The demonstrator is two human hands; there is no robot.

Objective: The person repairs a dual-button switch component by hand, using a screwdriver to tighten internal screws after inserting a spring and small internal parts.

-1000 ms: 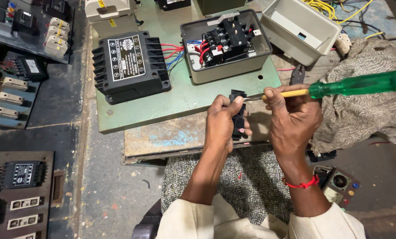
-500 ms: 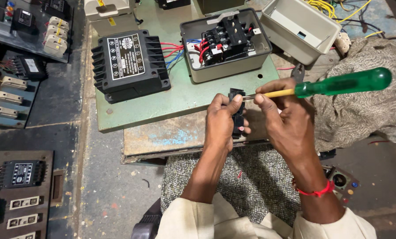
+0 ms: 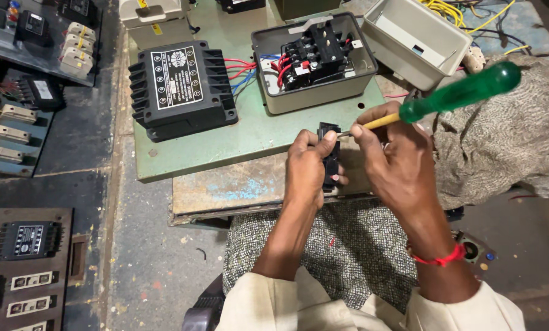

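Left hand point(image 3: 306, 164), fingers clamped around a small black plastic electrical block point(image 3: 330, 153); right hand point(image 3: 392, 160) fingers pinched on a green-handled, yellow-shanked screwdriver point(image 3: 452, 97), tip at the block's top.

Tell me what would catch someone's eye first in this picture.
The green-handled screwdriver stands out at centre right, held in the right hand with its tip at a small black part gripped by the left hand. Behind them, on a green plate, sit a ribbed black box and an open grey box with red and blue wires.

Green-handled screwdriver point(image 3: 458, 95), black component point(image 3: 331, 160)
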